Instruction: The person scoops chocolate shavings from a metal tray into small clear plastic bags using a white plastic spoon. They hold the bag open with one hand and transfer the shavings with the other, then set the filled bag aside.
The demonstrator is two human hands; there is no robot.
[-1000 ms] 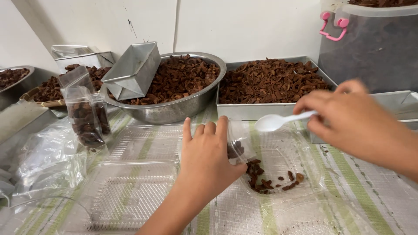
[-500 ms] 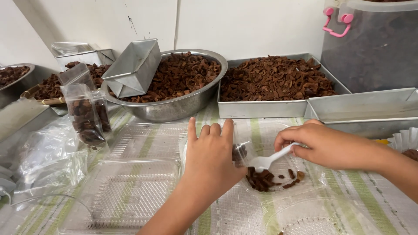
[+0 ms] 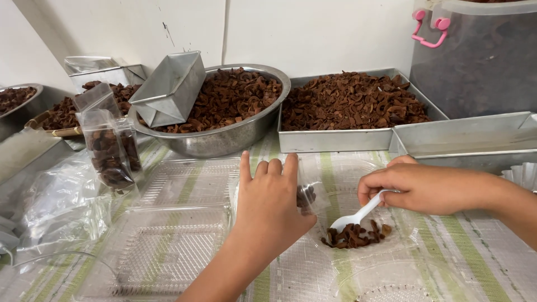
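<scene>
— On the striped tablecloth (image 3: 447, 251), what are the hands doing?
— Left hand (image 3: 271, 204) grips a small clear plastic bag (image 3: 310, 187), fingers together and curled round its side, thumb hidden behind it. A few brown dried pieces sit inside the bag.
— And the other one?
— Right hand (image 3: 422, 187) has its fingers clamped on the handle of a white plastic spoon (image 3: 358, 215). The spoon's bowl dips into a little heap of dried brown pieces (image 3: 355, 235) lying in a clear plastic tray (image 3: 363, 168), just beside the bag.
— What sits behind them?
— A round steel bowl (image 3: 224, 140) heaped with the same brown pieces, a metal box scoop (image 3: 170, 86) tilted inside it, and a rectangular steel pan (image 3: 335, 138) also full. At left, a filled bag (image 3: 112, 151) stands upright; an empty clear clamshell (image 3: 168, 235) lies open nearby.
</scene>
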